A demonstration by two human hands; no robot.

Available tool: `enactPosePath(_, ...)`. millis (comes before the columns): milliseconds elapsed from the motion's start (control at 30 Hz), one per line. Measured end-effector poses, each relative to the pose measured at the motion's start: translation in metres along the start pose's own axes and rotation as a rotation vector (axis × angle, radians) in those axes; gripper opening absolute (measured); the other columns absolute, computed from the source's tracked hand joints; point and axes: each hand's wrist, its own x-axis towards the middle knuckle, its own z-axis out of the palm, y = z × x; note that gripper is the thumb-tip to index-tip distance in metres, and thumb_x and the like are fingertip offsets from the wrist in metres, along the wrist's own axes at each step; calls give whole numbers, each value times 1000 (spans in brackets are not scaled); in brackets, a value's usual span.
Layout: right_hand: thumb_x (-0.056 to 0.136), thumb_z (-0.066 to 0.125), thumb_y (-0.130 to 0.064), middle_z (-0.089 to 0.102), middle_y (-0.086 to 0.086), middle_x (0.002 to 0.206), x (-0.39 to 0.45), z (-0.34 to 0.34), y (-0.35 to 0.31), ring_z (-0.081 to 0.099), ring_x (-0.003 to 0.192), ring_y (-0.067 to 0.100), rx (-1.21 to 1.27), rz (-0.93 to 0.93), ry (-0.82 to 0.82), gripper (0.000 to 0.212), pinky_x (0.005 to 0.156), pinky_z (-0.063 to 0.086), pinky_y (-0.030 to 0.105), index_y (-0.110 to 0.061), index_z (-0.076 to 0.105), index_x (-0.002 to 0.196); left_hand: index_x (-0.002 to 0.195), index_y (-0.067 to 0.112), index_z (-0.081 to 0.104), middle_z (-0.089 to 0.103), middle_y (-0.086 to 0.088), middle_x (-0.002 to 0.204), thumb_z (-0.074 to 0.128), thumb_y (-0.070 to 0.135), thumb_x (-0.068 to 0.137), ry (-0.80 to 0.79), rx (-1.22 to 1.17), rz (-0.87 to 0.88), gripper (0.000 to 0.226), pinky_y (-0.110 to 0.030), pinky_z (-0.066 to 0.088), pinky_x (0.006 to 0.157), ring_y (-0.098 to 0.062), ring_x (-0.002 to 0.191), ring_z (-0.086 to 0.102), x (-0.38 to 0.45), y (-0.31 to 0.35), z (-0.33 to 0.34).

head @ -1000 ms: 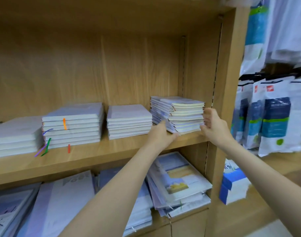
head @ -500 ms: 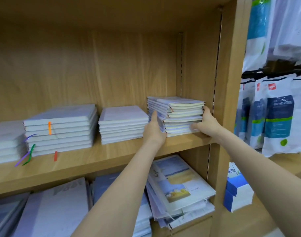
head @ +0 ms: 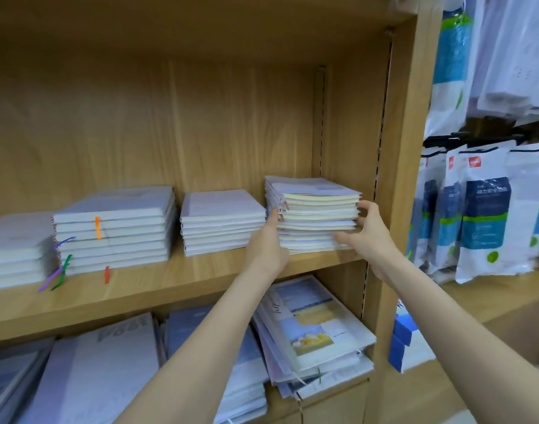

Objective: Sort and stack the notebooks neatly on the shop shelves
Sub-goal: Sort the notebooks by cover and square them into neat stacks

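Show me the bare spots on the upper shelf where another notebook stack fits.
Bare board runs along the front edge of the upper shelf, before the ribbon-marked stack and middle stack. The right end is crowded: both hands flank the rightmost stack near the side panel.

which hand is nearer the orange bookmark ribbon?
Left. The left hand is two stacks right of the orange bookmark ribbon; the right hand is farther right.
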Motion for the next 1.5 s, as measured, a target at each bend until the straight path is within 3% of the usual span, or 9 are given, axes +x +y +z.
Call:
enactPosePath(133,78,73,-8,51,-3,118,-26,-10,0,53,107,15,-23,-32,-43,77,92,45,32,-23,26,138,140,25,37,53,2,79,55,-6,80,-11,-143,86,69,-18,40,71,-11,74,50,-21,-11,-13)
enactPosePath(300,75,76,-7,51,-5,127,-25,-12,-2,50,118,17,-44,8,-138,86,105,40,39,-19,23,143,136,13,41,54,3,112,56,-13,83,-39,-376,5,61,-4,38,81,-5,104,49,-41,1,-31)
enactPosePath(533,68,81,-8,55,-1,127,-21,-13,1,54,115,20,-155,24,-193,92,105,40,43,-23,26,140,142,8,32,51,-12,133,55,-10,86,-30,-282,18,63,-2,29,84,-17,122,50,-46,3,-30)
enactPosePath(733,69,81,-8,58,1,120,-29,-16,-1,55,112,19,-224,-63,-102,86,99,42,32,-14,33,140,136,12,43,61,-7,122,56,-6,86,104,-185,58,55,-10,37,89,-15,117,56,-51,0,-21)
enactPosePath(867,67,82,-10,60,6,122,-33,-16,-3,58,109,20,-253,-102,-51,85,93,42,28,-13,35,138,129,13,53,66,-4,112,57,-6,85,201,-197,45,47,5,35,75,-12,108,60,-55,-1,-16)
enactPosePath(1100,71,80,-12,60,5,124,-37,-18,3,57,111,18,-218,-96,-64,87,95,41,27,-17,29,142,127,7,52,56,1,98,56,-10,84,185,-303,4,46,6,38,67,0,86,55,-56,1,-16)
enactPosePath(1300,70,81,-17,64,5,119,-39,-12,17,59,110,19,-198,-93,16,76,101,44,37,-14,40,134,118,8,59,59,8,105,52,-9,87,191,-264,50,36,-6,42,82,-5,103,57,-55,-2,-9)
enactPosePath(1400,71,80,-18,66,6,115,-38,-11,16,61,103,16,-255,-101,19,63,92,45,26,-10,49,125,116,5,61,56,11,101,54,-5,87,245,-182,92,31,-15,41,87,-3,102,54,-58,-2,-6)
enactPosePath(1500,71,80,-19,66,5,114,-40,-13,13,59,95,11,-293,-125,24,58,84,44,22,-9,52,121,112,4,64,58,10,96,57,-5,86,265,-192,69,28,-5,41,77,-6,101,59,-59,0,-10)
